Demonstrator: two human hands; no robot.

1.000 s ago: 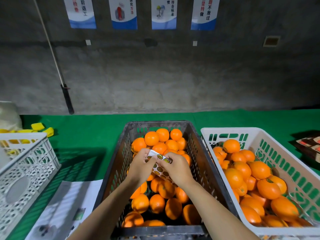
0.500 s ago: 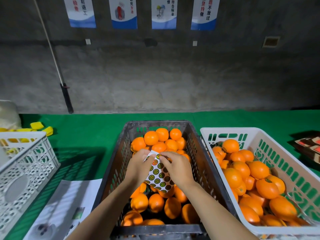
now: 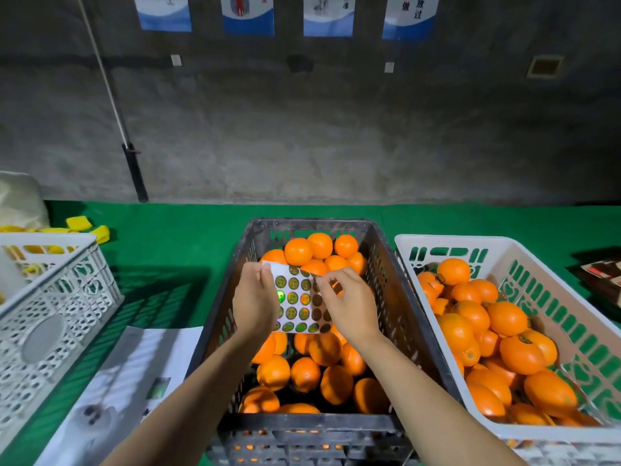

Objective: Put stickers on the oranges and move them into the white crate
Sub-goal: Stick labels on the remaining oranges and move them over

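Note:
A white sticker sheet with rows of round shiny stickers hangs upright over the dark grey crate, which is full of oranges. My left hand holds the sheet by its left edge. My right hand pinches at the sheet's upper right part with thumb and forefinger. The white crate stands to the right and holds several oranges, some with small stickers on them.
Another white perforated crate sits at the left on the green table cover. A printed paper sheet lies beside the grey crate. Yellow pieces lie at the far left, dark packets at the far right. A concrete wall runs behind.
The sticker sheet has been unfolded and raised from lying flat on the oranges to standing upright between my hands. My right hand has moved to its upper right part.

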